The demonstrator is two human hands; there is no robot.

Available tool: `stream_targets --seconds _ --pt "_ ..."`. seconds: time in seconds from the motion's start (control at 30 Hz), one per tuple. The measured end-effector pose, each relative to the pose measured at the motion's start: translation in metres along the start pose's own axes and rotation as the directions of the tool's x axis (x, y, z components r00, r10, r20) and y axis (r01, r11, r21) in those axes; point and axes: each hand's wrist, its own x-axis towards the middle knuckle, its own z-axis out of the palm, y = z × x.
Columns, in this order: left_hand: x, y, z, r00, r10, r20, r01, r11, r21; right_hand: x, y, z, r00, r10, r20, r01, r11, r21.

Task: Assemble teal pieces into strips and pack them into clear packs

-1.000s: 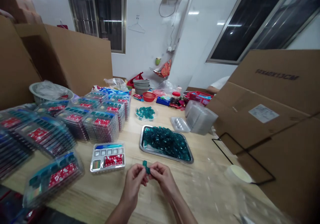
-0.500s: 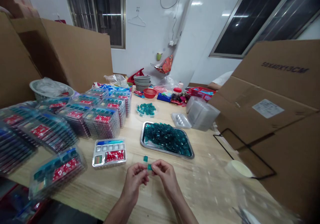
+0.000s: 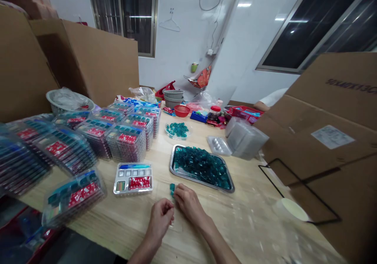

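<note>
As the left hand [image 3: 160, 217] curls shut and draws away, the right hand [image 3: 189, 205] rests its fingertips [image 3: 176, 192] against small teal pieces [image 3: 172, 188] on the wooden desk [image 3: 250, 217].

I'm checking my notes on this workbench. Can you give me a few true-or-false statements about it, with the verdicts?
1. The metal tray is heaped with teal pieces. True.
2. The right hand holds scissors. False: its fingertips are beside small teal pieces.
3. The round clear dish also holds teal pieces. True.
4. The clear trays with red labels lie in a single layer. False: they stand in stacks.
5. A small red basket stands beyond the dish. True.
</note>
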Motion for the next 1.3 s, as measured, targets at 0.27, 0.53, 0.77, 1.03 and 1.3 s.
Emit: stream_targets --seconds 0.27,0.53,0.77,1.03,1.3 --pt "0.007 -0.006 -0.001 1.0 0.001 0.008 -0.001 0.999 0.046 0.012 0.002 -0.002 0.987 -0.145 0.064 0.151 0.983 -0.106" --pt "0.007 -0.009 -0.002 1.0 0.007 -0.003 -0.007 0.999 0.05 0.011 0.009 -0.002 0.988 -0.113 0.103 0.099 0.986 0.134" --pt "0.008 -0.007 0.0 1.0 -0.022 0.003 0.022 1.0 0.0 -0.003 0.008 0.003 0.994 -0.087 0.06 0.08 0.992 0.096" --pt "0.011 -0.006 -0.001 0.998 -0.058 0.032 0.06 0.995 -0.079 0.044 0.033 -0.017 0.987 0.064 -0.147 -0.064 0.998 0.002" --pt "0.011 -0.001 0.0 0.998 -0.065 0.019 0.066 0.996 -0.067 0.086 0.062 -0.002 0.964 0.173 -0.201 -0.187 0.981 -0.049"
